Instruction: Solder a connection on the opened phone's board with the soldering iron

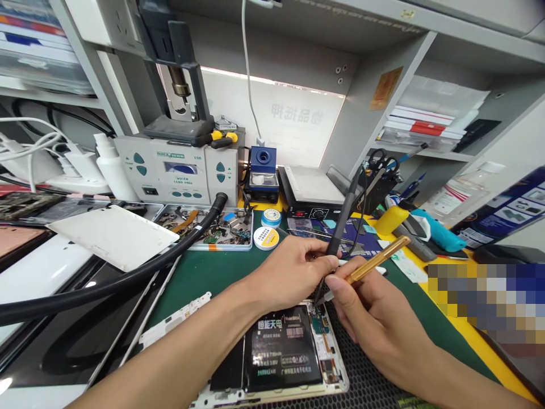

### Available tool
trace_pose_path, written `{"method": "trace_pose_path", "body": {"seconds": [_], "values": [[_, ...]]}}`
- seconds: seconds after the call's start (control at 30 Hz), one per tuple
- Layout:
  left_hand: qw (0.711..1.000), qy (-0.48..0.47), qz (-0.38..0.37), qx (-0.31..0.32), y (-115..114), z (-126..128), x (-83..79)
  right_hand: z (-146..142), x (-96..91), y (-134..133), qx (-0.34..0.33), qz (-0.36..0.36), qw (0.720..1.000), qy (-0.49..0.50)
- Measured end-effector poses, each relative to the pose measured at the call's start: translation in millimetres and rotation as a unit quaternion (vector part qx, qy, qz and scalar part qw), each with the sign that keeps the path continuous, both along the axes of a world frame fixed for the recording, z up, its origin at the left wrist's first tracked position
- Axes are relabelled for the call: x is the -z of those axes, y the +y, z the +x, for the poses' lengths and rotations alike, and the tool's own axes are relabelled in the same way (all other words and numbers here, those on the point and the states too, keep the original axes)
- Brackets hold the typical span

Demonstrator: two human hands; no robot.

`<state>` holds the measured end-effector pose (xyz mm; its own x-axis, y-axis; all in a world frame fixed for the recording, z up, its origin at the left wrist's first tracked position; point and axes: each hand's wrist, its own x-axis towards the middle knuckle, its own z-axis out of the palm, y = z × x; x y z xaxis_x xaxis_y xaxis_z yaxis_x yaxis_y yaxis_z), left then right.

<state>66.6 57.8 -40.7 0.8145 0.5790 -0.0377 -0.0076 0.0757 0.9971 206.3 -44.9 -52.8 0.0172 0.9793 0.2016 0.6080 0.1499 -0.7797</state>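
My left hand [293, 270] is closed around a slim black soldering iron [344, 218], whose cord rises from its upper end. The iron slants down to the top right corner of an opened tablet [340, 382], near a small green circuit board [320, 324]. Pinched in my right hand [374, 312] is a slim gold-coloured tool [377, 261] with a pale lower end, pointing at the same corner. Its exact kind is hard to make out. Both hands are close together above the board. A large black battery [283, 349] fills the tablet's middle, partly behind my left forearm.
A hot-air station [179, 170] stands at the back left, its black hose [170, 264] crossing the left side. Beside it are a parts tray [221, 230], round tins [266, 238] and a heating plate [313, 187]. Device panels [114, 236] lie left; a yellow bottle [392, 218] stands right.
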Motion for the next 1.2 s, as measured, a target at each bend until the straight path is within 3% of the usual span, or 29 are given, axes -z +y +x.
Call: {"method": "trace_pose_path", "body": {"seconds": [0.6, 0.8, 1.2], "values": [[1.000, -0.020, 0.003, 0.003, -1.6, -0.6, -1.5, 1.2, -1.7, 1.1, -0.009, -0.019, 1.000, -0.013], [1.000, -0.017, 0.004, 0.001, -2.3, -0.5, -3.9, 0.8, 0.9, -1.8, 0.016, -0.030, 0.999, 0.006], [1.000, -0.019, -0.001, 0.002, -1.9, -0.2, -4.6, 2.6, -1.4, 1.1, -0.024, -0.012, 1.000, -0.006]]}}
